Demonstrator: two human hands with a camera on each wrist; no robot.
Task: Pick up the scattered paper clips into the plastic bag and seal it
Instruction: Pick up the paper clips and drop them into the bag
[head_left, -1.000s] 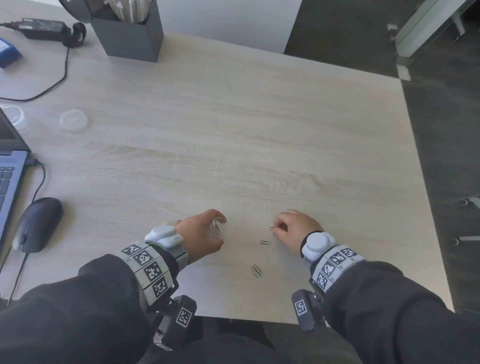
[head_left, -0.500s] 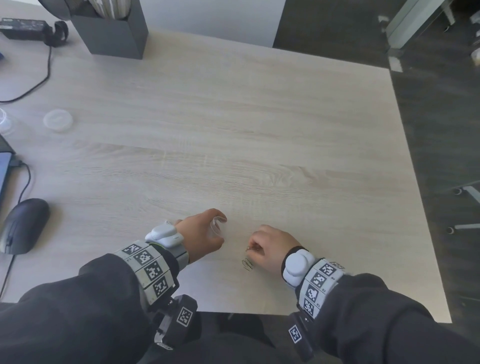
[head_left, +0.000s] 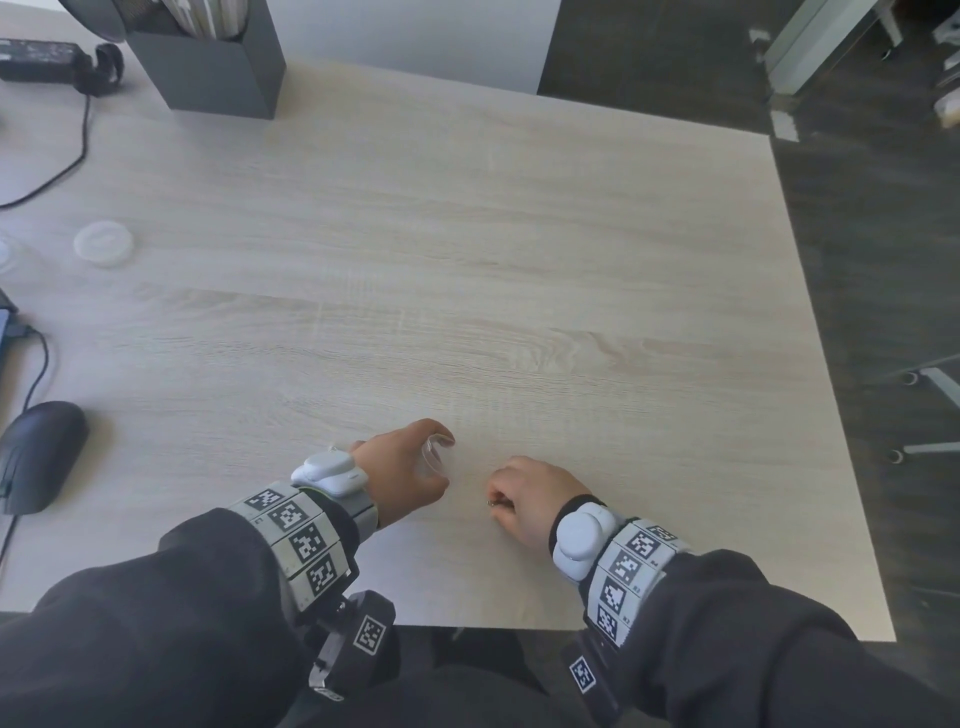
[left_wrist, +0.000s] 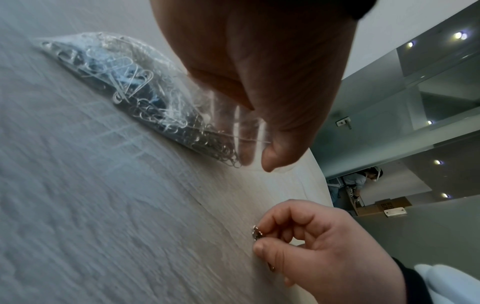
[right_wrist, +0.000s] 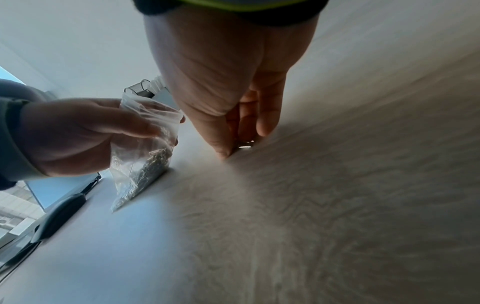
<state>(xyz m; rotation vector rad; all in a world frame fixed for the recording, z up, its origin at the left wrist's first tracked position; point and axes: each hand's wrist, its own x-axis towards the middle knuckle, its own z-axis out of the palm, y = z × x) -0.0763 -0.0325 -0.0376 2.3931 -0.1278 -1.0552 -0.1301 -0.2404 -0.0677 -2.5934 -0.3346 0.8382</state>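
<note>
My left hand (head_left: 410, 467) holds a small clear plastic bag (left_wrist: 145, 98) by its top, the bottom resting on the wooden table (head_left: 519, 260). Many silver paper clips fill the bag (right_wrist: 145, 156), whose mouth (head_left: 435, 453) faces my right hand. My right hand (head_left: 524, 499) sits just right of the bag near the table's front edge, fingers curled, pinching paper clips (left_wrist: 257, 234) against the tabletop. The clips (right_wrist: 245, 144) show between thumb and fingertips in the right wrist view. No loose clips show elsewhere on the table.
A black mouse (head_left: 39, 454) lies at the left edge, with cables and a laptop corner beside it. A clear round lid (head_left: 103, 242) sits further back left. A dark grey holder box (head_left: 218, 67) stands at the back. The table's front edge is close below my wrists.
My right hand moved left and toward me, gathering the clips that lay loose on the table; they are now in its pinch. The left hand and bag stayed put.
</note>
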